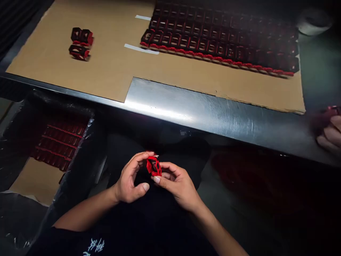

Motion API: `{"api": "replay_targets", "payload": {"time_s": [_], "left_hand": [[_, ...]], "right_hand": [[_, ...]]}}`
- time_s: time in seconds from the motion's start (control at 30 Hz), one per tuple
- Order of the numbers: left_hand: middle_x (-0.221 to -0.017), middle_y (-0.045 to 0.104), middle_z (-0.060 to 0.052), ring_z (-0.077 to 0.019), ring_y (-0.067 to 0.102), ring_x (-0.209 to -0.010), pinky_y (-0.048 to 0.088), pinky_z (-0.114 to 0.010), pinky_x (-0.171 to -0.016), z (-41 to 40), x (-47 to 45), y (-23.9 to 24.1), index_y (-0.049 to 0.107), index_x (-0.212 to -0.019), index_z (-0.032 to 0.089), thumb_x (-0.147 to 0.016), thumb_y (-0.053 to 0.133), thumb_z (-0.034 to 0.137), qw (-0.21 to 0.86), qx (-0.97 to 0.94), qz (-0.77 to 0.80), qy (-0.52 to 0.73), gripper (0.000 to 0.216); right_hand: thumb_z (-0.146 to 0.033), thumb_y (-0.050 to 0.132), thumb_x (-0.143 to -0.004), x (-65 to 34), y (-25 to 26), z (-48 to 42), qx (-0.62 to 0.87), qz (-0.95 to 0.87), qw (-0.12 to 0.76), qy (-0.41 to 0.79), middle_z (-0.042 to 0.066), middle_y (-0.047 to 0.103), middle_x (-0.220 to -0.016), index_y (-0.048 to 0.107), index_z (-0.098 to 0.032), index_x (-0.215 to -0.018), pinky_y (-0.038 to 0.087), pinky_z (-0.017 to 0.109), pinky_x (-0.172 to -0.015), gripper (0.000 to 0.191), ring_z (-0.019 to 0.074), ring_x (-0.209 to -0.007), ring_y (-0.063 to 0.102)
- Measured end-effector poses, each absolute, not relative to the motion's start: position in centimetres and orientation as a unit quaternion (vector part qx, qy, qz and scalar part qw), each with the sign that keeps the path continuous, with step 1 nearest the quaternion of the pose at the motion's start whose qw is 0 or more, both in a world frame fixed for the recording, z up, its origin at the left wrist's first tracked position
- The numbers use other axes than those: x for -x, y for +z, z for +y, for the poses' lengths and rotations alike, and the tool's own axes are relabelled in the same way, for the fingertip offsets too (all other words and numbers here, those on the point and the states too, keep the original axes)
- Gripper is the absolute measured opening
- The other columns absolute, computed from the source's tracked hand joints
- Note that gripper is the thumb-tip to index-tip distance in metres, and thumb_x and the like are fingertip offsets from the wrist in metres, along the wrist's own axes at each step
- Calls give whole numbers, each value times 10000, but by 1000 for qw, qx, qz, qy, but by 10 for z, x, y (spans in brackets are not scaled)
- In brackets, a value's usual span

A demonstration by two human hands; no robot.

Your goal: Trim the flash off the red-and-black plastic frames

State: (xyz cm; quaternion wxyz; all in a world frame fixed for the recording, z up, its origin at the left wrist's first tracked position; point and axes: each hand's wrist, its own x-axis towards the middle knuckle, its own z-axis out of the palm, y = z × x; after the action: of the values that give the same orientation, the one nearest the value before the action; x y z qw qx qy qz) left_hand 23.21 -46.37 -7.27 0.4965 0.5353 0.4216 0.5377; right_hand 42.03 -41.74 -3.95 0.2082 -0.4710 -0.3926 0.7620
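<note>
In the head view, a small red plastic frame [149,167] with open windows in its sides is held in front of my body, below the table edge. My right hand [179,183] grips its right side between thumb and fingers. My left hand [131,179] curves around the left side, with fingertips at the frame's upper edge. Its thumb stands apart from the frame, so this hand looks open. Part of the frame is hidden behind my fingers. Dark shadow surrounds both hands.
A metal table [181,103] bears cardboard [106,64] with rows of black-and-red parts [197,42] and a small group of them [80,52]. A plastic-lined bin [89,131] at lower left holds more parts. Another person's hand [331,133] shows at right, near a white roll [313,23].
</note>
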Motion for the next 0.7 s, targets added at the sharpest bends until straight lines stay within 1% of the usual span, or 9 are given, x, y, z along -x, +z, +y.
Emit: {"api": "replay_targets", "payload": {"time_s": [0.1, 0.2, 0.3, 0.37, 0.4, 0.47, 0.5, 0.57, 0.7], "left_hand": [[-1216, 686, -113, -273, 681, -1108, 553, -437, -972, -460, -217, -50, 610, -1115, 227, -810, 745, 354, 458, -550, 531, 452, 357], [-1011, 740, -34, -197, 709, -880, 569, -334, -805, -462, -196, -27, 607, -938, 227, -764, 736, 219, 443, -568, 605, 339, 216], [-1001, 731, -8, -170, 696, -822, 566, -295, -753, -475, -146, -15, 650, -1053, 237, -758, 706, 216, 457, -556, 646, 254, 301], [-1088, 728, -20, -175, 701, -920, 567, -293, -834, -498, -92, -14, 679, -1096, 233, -813, 684, 260, 420, -478, 738, 224, 285], [-1168, 714, -25, -174, 693, -994, 561, -287, -881, -513, -63, -15, 671, -1147, 235, -852, 664, 283, 354, -384, 827, 209, 299], [-1374, 603, -129, -226, 607, -1220, 515, -365, -1015, -548, -6, -20, 564, -1320, 153, -944, 554, 247, 268, -280, 903, 184, 388], [-1396, 577, -153, -250, 582, -1255, 501, -416, -1039, -567, 17, -25, 546, -1335, 133, -962, 545, 255, 244, -238, 925, 166, 392], [-1358, 586, -134, -272, 594, -1218, 513, -495, -1013, -600, 46, -40, 568, -1301, 147, -958, 598, 317, 218, -166, 954, 125, 384], [-1262, 628, -98, -248, 639, -1105, 561, -464, -930, -636, 49, -77, 605, -1243, 158, -946, 630, 360, 227, -90, 968, 65, 360]], "right_hand": [[-279, 769, -828, -419, -43, -412, 455, -593, 235, 621, 102, 729, -1169, 753, -230, -1093, 603, 404, -906, 270, 267, -1058, 719], [-198, 712, -860, -403, -48, -408, 358, -746, 251, 502, 102, 731, -1173, 755, -244, -1105, 612, 380, -926, 253, 248, -1060, 728], [-213, 706, -874, -380, -52, -407, 272, -806, 249, 463, 108, 733, -1200, 689, -232, -1241, 624, 374, -930, 368, 254, -1081, 730], [-251, 709, -879, -372, -55, -406, 251, -822, 236, 454, 107, 729, -1226, 648, -230, -1304, 617, 396, -957, 429, 270, -1105, 723], [-277, 706, -884, -370, -56, -405, 253, -823, 228, 454, 103, 733, -1221, 652, -236, -1298, 628, 392, -934, 419, 276, -1091, 729], [-327, 682, -903, -373, -60, -401, 275, -817, 205, 462, 93, 748, -1188, 693, -257, -1236, 661, 360, -835, 341, 282, -1044, 747], [-351, 666, -911, -376, -62, -399, 291, -812, 192, 468, 88, 755, -1167, 714, -267, -1199, 670, 340, -775, 304, 284, -1020, 755], [-393, 649, -913, -382, -67, -395, 325, -798, 166, 479, 80, 768, -1134, 744, -282, -1144, 671, 305, -661, 273, 289, -970, 768], [-444, 669, -879, -387, -75, -387, 361, -784, 135, 487, 63, 784, -1093, 774, -296, -1089, 660, 292, -593, 277, 295, -911, 780]]}}
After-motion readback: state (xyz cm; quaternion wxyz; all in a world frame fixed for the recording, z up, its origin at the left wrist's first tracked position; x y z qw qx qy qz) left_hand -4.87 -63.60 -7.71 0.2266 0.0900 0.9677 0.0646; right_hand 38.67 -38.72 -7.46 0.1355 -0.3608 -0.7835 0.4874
